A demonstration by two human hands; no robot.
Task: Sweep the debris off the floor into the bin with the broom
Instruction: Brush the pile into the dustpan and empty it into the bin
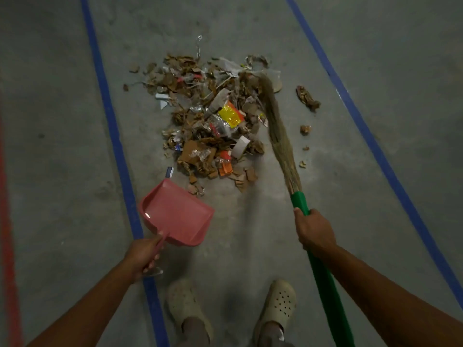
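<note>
The pile of debris (213,121), cardboard scraps, wrappers and plastic, lay on the concrete floor (250,234) between two blue tape lines (112,126). The grass broom (278,136) rested its bristles against the pile's right edge, its green handle gripped in the closed right hand (314,232). The left hand (142,256) was wrapped around the handle of a pink dustpan (175,214) just short of the pile.

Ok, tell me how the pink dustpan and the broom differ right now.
The dustpan is pink plastic with nothing in it, gripped by the left hand; the broom has a green handle and straw bristles, gripped by the right hand. The dustpan sits short of the debris pile, while the broom's bristles reach along its right edge. Both point toward the pile.
</note>
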